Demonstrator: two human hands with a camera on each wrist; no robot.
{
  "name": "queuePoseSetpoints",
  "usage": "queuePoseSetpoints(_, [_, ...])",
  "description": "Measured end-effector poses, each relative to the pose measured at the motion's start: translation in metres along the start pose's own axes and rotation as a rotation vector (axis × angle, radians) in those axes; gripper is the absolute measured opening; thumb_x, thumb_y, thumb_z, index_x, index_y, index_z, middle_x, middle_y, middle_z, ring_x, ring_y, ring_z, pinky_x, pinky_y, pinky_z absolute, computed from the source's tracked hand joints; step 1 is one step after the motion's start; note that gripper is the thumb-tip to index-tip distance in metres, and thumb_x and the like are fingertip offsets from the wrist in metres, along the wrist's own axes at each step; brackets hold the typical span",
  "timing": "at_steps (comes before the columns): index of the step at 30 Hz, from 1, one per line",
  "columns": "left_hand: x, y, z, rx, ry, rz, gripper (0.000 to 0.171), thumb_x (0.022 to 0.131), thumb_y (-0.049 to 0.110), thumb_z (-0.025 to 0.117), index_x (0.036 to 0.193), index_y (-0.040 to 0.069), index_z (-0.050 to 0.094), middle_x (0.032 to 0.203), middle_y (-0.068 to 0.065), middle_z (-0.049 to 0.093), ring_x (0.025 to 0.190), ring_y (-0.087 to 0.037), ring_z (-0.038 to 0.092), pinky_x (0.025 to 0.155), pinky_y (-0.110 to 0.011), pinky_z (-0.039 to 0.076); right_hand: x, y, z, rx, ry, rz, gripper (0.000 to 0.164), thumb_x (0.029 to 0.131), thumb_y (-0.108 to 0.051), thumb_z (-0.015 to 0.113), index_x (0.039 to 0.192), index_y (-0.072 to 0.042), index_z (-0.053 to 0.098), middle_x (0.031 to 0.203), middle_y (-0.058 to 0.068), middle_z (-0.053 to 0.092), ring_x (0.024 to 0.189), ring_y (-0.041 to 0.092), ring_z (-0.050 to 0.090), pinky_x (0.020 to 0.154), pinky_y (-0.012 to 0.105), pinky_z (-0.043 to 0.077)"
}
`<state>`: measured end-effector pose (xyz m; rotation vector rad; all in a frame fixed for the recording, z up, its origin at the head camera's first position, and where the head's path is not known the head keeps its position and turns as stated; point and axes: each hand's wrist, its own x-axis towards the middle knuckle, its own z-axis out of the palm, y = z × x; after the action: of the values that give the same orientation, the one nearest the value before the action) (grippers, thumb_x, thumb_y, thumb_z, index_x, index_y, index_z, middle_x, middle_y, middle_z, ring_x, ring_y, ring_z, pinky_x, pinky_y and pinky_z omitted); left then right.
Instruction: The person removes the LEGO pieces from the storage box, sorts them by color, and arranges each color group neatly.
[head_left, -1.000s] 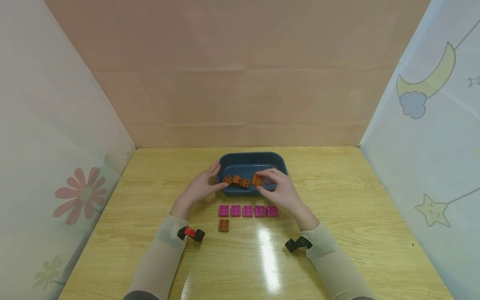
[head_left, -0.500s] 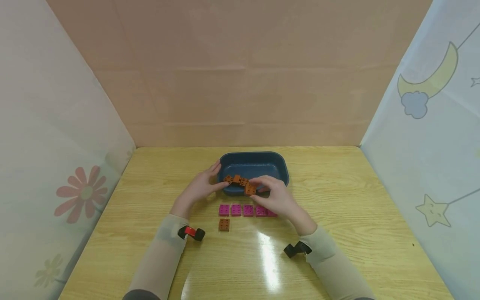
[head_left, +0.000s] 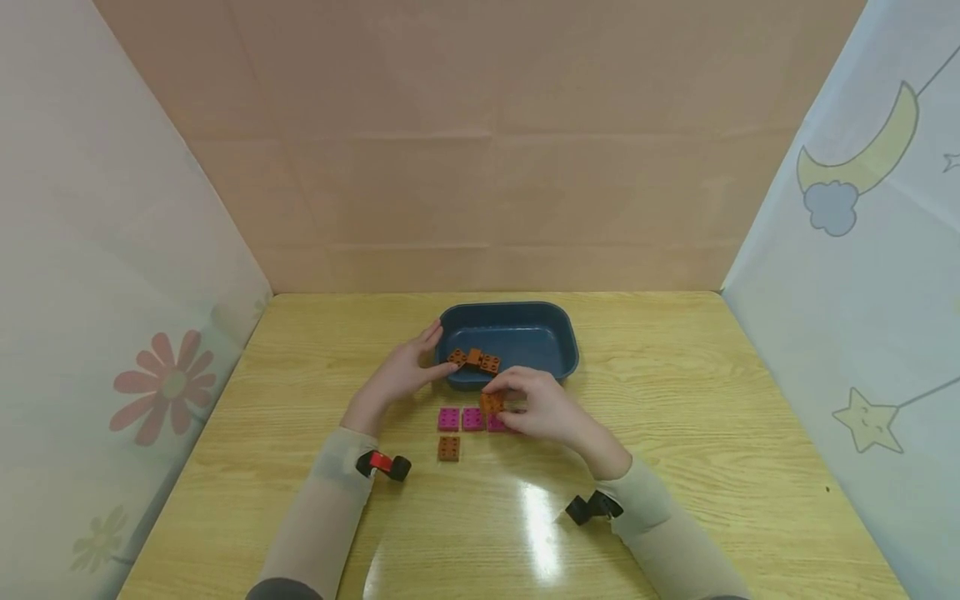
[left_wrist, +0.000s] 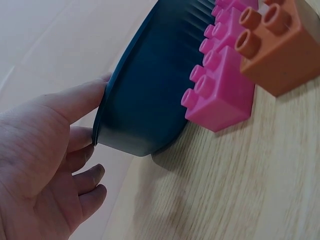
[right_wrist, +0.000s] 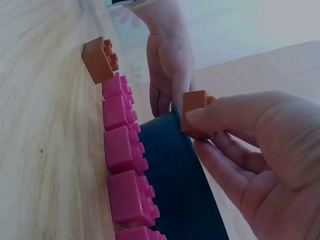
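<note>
The right hand [head_left: 551, 408] has just lifted an orange brick [head_left: 492, 403] out of the dark blue tray [head_left: 528, 340] and now holds it, thumb against fingers, in front of the near rim, above the row of pink bricks [head_left: 472, 419]. I take that as a brick in transit: a lone orange brick [head_left: 449, 448] stands on the table [head_left: 637, 375] before the row's left end, so the sorting by colour looks only partly done. The left hand [head_left: 401, 371] hasn't shifted; it grips the tray's left end, well apart from the other. Only the head view shows three more orange bricks [head_left: 490, 363] in the tray, though the right hand hides the row's right end. The right wrist view fills that in with five pink bricks, the last cut off, while the left wrist view shows two fingers curled free of the rim.
</note>
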<state>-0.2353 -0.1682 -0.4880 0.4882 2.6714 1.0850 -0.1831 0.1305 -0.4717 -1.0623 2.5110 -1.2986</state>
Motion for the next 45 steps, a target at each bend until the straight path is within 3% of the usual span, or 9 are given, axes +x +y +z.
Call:
queuePoseSetpoints(9, [0.0, 0.001, 0.0, -0.016, 0.005, -0.001, 0.096, 0.101, 0.059, 0.069, 0.171, 0.011, 0.024, 0.179, 0.003, 0.011, 0.162, -0.033, 0.018, 0.128, -0.057, 0.023, 0.0, -0.003, 0.004, -0.073, -0.095, 0.015, 0.034, 0.089, -0.007, 0.087, 0.121, -0.015, 0.078, 0.119, -0.004, 0.073, 0.098, 0.017, 0.072, 0.084, 0.034, 0.062])
queuePoseSetpoints(15, [0.0, 0.002, 0.0, -0.014, 0.005, -0.003, 0.097, 0.1, 0.059, 0.069, 0.171, 0.011, 0.024, 0.179, 0.003, 0.011, 0.162, -0.032, 0.018, 0.128, -0.055, 0.023, 0.0, -0.004, 0.007, -0.02, -0.152, 0.044, 0.037, 0.089, -0.005, 0.086, 0.124, -0.013, 0.078, 0.119, -0.002, 0.073, 0.094, 0.011, 0.073, 0.082, 0.025, 0.061])
queuePoseSetpoints(24, [-0.001, 0.003, -0.001, -0.02, 0.003, -0.008, 0.097, 0.1, 0.058, 0.07, 0.171, 0.011, 0.024, 0.179, 0.004, 0.011, 0.162, -0.032, 0.018, 0.128, -0.056, 0.023, -0.001, -0.006, 0.015, 0.05, -0.223, 0.09, 0.039, 0.088, -0.004, 0.088, 0.125, -0.007, 0.077, 0.121, 0.005, 0.074, 0.095, 0.013, 0.075, 0.082, 0.022, 0.061])
queuePoseSetpoints(35, [-0.001, 0.0, 0.001, -0.015, 0.008, -0.007, 0.095, 0.101, 0.056, 0.071, 0.171, 0.012, 0.024, 0.179, 0.003, 0.012, 0.162, -0.03, 0.017, 0.129, -0.054, 0.022, -0.001, -0.008, 0.023, 0.011, -0.267, 0.106, 0.037, 0.086, -0.008, 0.09, 0.122, -0.01, 0.079, 0.12, 0.002, 0.077, 0.096, 0.008, 0.074, 0.083, 0.022, 0.06])
queuePoseSetpoints(45, [0.0, -0.001, 0.001, -0.021, 0.002, 0.001, 0.095, 0.101, 0.057, 0.07, 0.171, 0.011, 0.023, 0.179, 0.003, 0.011, 0.162, -0.032, 0.019, 0.128, -0.055, 0.024, -0.001, -0.006, 0.03, -0.035, -0.266, 0.058, 0.033, 0.085, -0.01, 0.091, 0.116, -0.009, 0.081, 0.113, 0.0, 0.079, 0.091, 0.004, 0.073, 0.08, 0.021, 0.059])
